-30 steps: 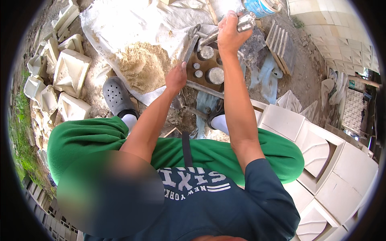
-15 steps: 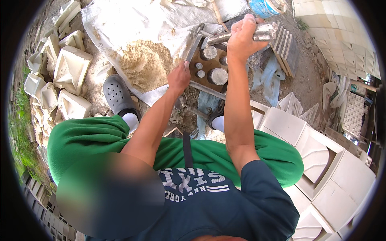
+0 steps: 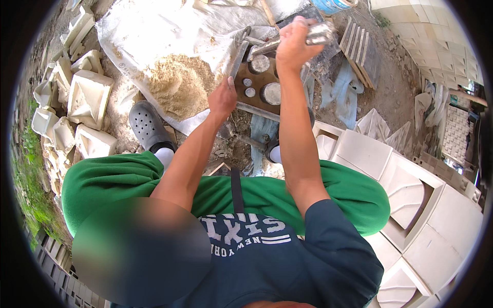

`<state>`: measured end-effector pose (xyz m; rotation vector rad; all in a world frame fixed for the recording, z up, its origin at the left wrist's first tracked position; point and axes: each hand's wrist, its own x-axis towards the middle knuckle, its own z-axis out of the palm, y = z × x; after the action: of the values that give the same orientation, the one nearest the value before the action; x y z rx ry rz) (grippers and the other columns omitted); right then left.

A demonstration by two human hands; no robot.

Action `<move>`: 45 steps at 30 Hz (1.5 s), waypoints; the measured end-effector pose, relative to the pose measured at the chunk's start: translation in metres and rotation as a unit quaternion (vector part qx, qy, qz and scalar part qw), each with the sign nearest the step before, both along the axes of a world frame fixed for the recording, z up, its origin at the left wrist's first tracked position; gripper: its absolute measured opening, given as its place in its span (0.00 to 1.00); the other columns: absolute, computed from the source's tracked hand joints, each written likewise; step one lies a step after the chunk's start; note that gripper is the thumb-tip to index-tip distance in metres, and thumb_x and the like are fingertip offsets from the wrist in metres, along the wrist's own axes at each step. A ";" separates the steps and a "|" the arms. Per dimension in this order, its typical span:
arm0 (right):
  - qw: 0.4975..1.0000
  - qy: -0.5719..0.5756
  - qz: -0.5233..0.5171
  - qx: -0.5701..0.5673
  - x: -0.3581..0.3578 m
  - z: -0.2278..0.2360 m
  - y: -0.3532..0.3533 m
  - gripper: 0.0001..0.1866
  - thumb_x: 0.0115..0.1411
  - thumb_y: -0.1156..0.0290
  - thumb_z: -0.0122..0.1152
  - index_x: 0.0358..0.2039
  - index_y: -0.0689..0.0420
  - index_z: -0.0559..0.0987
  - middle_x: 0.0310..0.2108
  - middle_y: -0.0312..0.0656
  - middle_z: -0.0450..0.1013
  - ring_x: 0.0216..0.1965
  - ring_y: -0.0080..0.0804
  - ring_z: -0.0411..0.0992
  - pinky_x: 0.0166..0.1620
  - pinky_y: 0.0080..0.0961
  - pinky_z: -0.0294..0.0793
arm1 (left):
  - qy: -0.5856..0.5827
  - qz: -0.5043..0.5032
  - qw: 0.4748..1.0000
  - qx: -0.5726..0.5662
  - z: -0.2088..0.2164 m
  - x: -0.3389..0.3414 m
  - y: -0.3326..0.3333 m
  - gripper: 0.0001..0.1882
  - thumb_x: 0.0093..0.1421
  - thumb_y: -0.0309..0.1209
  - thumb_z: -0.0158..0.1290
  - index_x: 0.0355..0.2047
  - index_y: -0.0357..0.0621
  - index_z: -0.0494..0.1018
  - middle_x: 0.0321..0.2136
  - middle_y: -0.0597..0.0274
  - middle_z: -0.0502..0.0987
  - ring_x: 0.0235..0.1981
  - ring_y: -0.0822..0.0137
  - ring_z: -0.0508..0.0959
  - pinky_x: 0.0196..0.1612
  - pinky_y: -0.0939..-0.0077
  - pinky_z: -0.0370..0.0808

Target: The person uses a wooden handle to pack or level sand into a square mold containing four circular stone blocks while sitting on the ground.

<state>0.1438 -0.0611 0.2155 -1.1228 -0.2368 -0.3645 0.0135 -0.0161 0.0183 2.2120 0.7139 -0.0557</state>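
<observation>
In front of me a metal mould (image 3: 257,112) lies on the ground, its brown plate (image 3: 261,77) set with several round metal discs (image 3: 270,94) of different sizes. My left hand (image 3: 223,97) is closed on the mould's left edge, thumb along the rim. Above the far right part of the mould, my right hand (image 3: 294,49) grips a cement-crusted hammer (image 3: 319,33). The hammer's slimmer end points left over the mould's far side, and its thick, rough end sticks out to the right, slightly blurred. My right forearm hides the mould's right side.
A sand heap (image 3: 177,84) lies on a white sheet (image 3: 144,36) left of the mould. Cast blocks (image 3: 90,97) are piled far left; more pale blocks (image 3: 364,156) line the right. Stacked boards (image 3: 359,51), a blue cloth (image 3: 341,95) and a blue bucket (image 3: 331,4) lie beyond.
The whole view has shifted a little. My right hand and the hammer have moved slightly left relative to the mould. My left hand stays on the mould's edge.
</observation>
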 end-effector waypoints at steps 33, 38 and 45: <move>0.996 0.062 0.037 0.043 -0.050 -0.003 -0.014 0.05 0.55 0.78 0.56 0.30 0.61 0.68 0.21 0.34 0.64 0.16 0.17 0.60 0.19 0.17 0.59 | -0.019 -0.051 0.995 -0.081 -0.003 -0.002 0.026 0.27 0.67 0.50 0.30 0.44 0.45 0.73 0.32 0.38 0.77 0.37 0.38 0.75 0.42 0.50 0.70; 0.997 0.069 0.044 0.005 -0.054 0.014 -0.016 0.06 0.56 0.77 0.55 0.31 0.62 0.68 0.19 0.32 0.64 0.16 0.16 0.59 0.19 0.17 0.58 | -0.047 -0.040 0.993 -0.103 -0.015 -0.003 0.032 0.28 0.66 0.51 0.33 0.43 0.44 0.75 0.33 0.37 0.77 0.39 0.37 0.75 0.44 0.51 0.71; 0.996 0.076 0.046 0.000 -0.061 -0.001 -0.010 0.06 0.57 0.76 0.55 0.26 0.61 0.68 0.17 0.33 0.64 0.15 0.16 0.60 0.18 0.16 0.58 | -0.033 -0.042 0.988 -0.146 -0.011 -0.003 0.030 0.30 0.65 0.53 0.35 0.41 0.40 0.76 0.34 0.36 0.77 0.39 0.38 0.75 0.45 0.53 0.70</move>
<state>0.0829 -0.0713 0.2149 -1.1302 -0.1534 -0.1954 0.0110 0.0140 0.0073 1.9513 0.5397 -0.1215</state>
